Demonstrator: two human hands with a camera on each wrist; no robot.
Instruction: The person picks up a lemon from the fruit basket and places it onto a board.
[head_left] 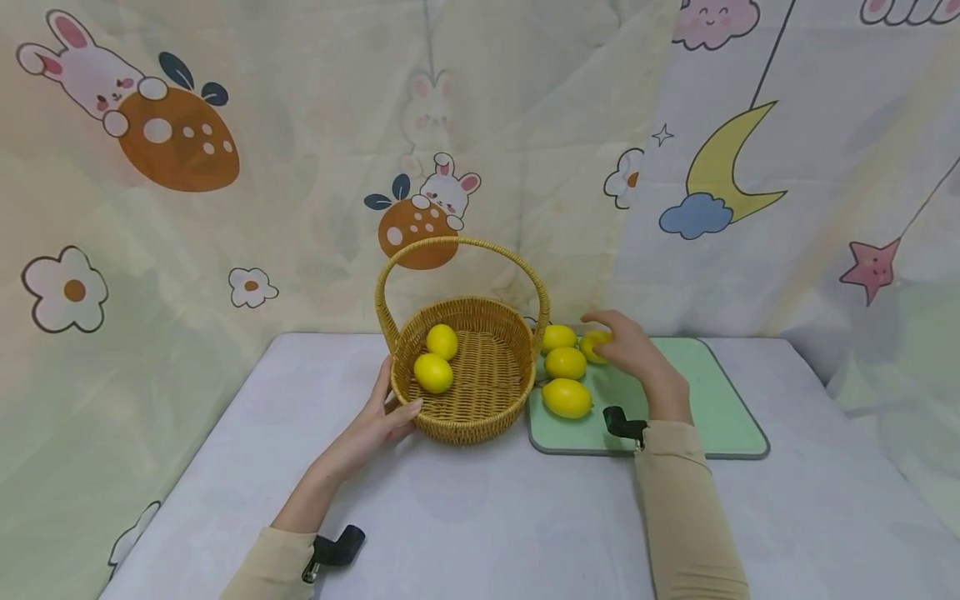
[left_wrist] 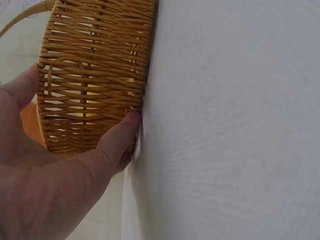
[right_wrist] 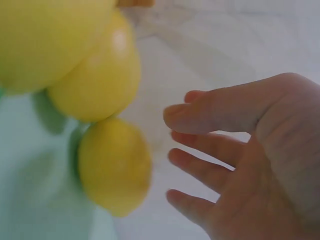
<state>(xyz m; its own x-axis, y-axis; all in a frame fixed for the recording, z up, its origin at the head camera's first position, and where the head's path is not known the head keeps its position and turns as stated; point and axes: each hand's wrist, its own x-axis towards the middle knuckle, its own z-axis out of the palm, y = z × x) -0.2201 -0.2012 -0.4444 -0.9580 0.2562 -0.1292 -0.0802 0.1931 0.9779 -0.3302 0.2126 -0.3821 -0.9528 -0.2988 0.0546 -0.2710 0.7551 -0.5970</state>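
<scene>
A round wicker basket (head_left: pixel 467 423) with a hoop handle stands mid-table and holds two lemons (head_left: pixel 442 341) (head_left: pixel 433 372). My left hand (head_left: pixel 393 396) rests against its left wall, fingers up the side and thumb (left_wrist: pixel 117 135) flat on the weave of the basket (left_wrist: pixel 95 65) near the base. Several lemons lie on a green mat (head_left: pixel 720 400) right of the basket. My right hand (head_left: pixel 609 337) reaches over the mat, fingers spread and straight, right at the farthest-right lemon (head_left: pixel 592 343). In the right wrist view the hand (right_wrist: pixel 185 150) is beside a lemon (right_wrist: pixel 115 165), with a small gap showing.
A white cloth covers the table (head_left: pixel 487 517). A cartoon-print curtain (head_left: pixel 225 208) hangs close behind it. Three other lemons (head_left: pixel 558 337) (head_left: pixel 565 362) (head_left: pixel 567 397) sit on the mat's left part by the basket. A black clip (head_left: pixel 622 423) sticks out at my right wrist.
</scene>
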